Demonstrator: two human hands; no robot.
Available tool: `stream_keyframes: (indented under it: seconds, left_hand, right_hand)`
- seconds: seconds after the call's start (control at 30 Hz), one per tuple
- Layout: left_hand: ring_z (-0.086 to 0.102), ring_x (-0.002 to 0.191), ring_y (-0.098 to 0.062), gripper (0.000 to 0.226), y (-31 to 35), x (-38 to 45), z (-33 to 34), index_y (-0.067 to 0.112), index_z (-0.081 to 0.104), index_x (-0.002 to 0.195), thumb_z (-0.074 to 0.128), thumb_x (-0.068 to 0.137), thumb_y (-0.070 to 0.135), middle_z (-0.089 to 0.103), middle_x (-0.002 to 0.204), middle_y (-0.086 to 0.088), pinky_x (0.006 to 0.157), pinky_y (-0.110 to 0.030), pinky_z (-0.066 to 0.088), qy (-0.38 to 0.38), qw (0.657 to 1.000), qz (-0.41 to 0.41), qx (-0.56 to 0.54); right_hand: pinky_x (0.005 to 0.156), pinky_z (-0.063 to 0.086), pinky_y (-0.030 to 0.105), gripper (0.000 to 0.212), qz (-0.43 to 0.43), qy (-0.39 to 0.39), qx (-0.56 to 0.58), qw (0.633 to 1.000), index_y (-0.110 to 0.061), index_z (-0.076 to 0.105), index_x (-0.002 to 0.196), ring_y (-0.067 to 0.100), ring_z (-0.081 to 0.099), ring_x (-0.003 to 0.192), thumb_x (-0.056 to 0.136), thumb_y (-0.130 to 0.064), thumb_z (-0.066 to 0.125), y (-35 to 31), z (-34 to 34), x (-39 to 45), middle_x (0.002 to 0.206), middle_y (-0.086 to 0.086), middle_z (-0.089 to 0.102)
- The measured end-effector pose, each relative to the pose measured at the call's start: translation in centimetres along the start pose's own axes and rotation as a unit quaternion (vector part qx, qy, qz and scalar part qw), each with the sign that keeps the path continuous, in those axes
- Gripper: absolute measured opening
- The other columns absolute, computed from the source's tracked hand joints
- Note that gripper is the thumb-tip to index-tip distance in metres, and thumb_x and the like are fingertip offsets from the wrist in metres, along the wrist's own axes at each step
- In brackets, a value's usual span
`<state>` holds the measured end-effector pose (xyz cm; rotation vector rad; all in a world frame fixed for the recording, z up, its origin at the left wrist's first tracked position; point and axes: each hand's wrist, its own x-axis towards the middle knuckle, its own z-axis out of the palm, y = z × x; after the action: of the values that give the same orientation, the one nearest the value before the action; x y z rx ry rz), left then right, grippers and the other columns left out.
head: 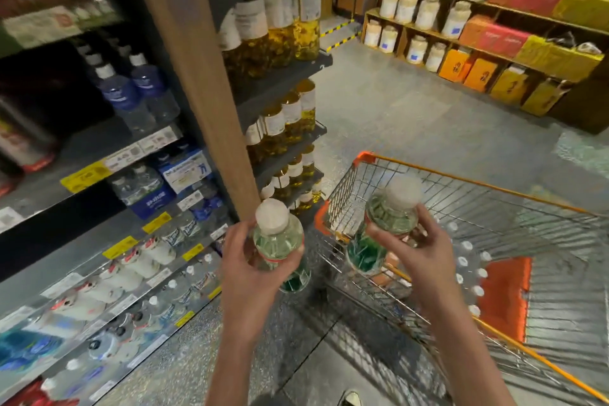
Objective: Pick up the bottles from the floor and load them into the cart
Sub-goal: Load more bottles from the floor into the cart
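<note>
speckled floor point(412, 115); each grip, left hand point(245, 260), right hand point(417, 245), curls round a clear white-capped bottle.

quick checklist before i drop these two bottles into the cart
1. Left hand grips its bottle round the shoulder: ok.
2. Right hand grips the other bottle: ok.
3. Right bottle is over the cart: ok.
4. Left bottle is over the cart: not ok, it sits left of the orange corner, above the floor.
5. Free room in the basket beside the water pack: ok, bare wire shows at the front.
6. Caps tight: cannot tell.
</note>
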<state>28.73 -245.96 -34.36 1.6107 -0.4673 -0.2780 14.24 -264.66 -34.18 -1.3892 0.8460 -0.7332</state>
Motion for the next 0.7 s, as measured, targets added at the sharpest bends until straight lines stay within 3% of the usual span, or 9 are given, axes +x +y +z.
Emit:
stream_keyframes:
  seconds: [0.07,0.17,0.33,0.47,0.53,0.63,0.7]
  left_hand:
    - [0.059,0.113,-0.002,0.069,-0.1,1.2,2.1,0.052,0.056,0.114,0.091,0.059,0.027,0.057,0.124,0.017,0.090,-0.018,0.052,-0.019,1.000,0.004,0.013]
    - [0.060,0.113,-0.004,0.072,-0.9,3.8,4.9,0.047,0.057,0.117,0.092,0.063,0.016,0.057,0.126,0.013,0.087,-0.013,0.052,-0.055,0.998,0.002,0.025]
    - [0.060,0.117,-0.014,0.074,-3.5,10.1,9.4,0.041,0.058,0.125,0.094,0.061,0.030,0.059,0.128,0.008,0.094,-0.039,0.056,-0.115,0.993,-0.010,0.040]
    - [0.058,0.114,-0.006,0.066,-4.5,14.3,12.9,0.038,0.060,0.115,0.094,0.061,0.021,0.061,0.120,0.013,0.091,-0.018,0.052,-0.155,0.984,0.036,0.086]
    - [0.056,0.113,-0.003,0.069,-5.6,16.6,14.9,0.043,0.058,0.110,0.094,0.058,0.017,0.060,0.116,0.016,0.089,-0.016,0.050,-0.181,0.976,0.049,0.107]
    - [0.058,0.107,-0.011,0.065,-8.3,19.0,17.8,0.038,0.061,0.111,0.094,0.055,0.030,0.063,0.113,0.015,0.086,-0.028,0.052,-0.208,0.960,0.059,0.177]
    - [0.055,0.105,-0.016,0.063,-10.3,20.0,19.6,0.033,0.063,0.111,0.091,0.055,0.035,0.063,0.111,0.015,0.084,-0.027,0.047,-0.234,0.947,0.053,0.213]
  right_hand:
    - [0.093,0.058,0.032,0.092,0.007,0.017,0.005,1.000,-0.020,0.054,0.140,0.010,0.067,0.114,0.060,-0.035,0.095,0.9,-1.6,2.2,0.129,-0.001,0.067]
    - [0.094,0.057,0.036,0.094,0.030,0.056,0.018,0.998,-0.024,0.056,0.138,0.014,0.065,0.117,0.056,-0.038,0.098,2.4,-3.4,5.4,0.130,0.000,0.066]
    - [0.090,0.058,0.027,0.084,0.022,0.121,-0.035,0.992,-0.024,0.057,0.134,0.016,0.065,0.116,0.059,-0.034,0.094,3.8,-4.8,9.7,0.128,0.003,0.066]
    - [0.080,0.053,0.010,0.083,0.021,0.154,-0.073,0.985,-0.018,0.055,0.134,0.015,0.064,0.116,0.060,-0.033,0.090,3.5,-5.4,12.2,0.128,0.003,0.065]
    - [0.079,0.052,0.008,0.083,0.022,0.152,-0.086,0.984,-0.015,0.054,0.135,0.013,0.064,0.115,0.062,-0.030,0.090,3.7,-5.6,13.4,0.128,0.003,0.064]
    - [0.082,0.050,0.008,0.074,0.025,0.126,-0.136,0.982,-0.021,0.057,0.131,0.008,0.062,0.114,0.066,-0.020,0.092,4.5,-6.1,15.3,0.126,-0.003,0.064]
    - [0.090,0.050,0.018,0.068,0.016,0.092,-0.186,0.978,-0.031,0.060,0.123,0.008,0.061,0.113,0.066,-0.021,0.094,5.3,-6.4,16.9,0.121,-0.009,0.066]
